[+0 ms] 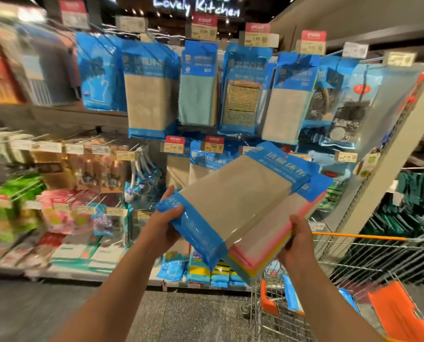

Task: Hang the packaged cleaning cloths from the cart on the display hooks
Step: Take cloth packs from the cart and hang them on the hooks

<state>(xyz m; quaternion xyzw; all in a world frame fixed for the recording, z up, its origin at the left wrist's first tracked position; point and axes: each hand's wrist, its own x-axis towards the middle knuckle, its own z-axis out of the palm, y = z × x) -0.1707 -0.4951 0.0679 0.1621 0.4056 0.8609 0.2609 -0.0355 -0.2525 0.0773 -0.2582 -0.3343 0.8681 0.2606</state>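
While the left hand (167, 224) grips the near blue end of the packaged cleaning cloths (240, 208), the right hand (298, 244) clasps the stack's underside, holding it above the cart (368, 265), below the display hooks (368, 60).

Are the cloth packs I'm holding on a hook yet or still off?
Off. Both hands, left hand and right hand, hold the cloth packs in front of the display hooks.
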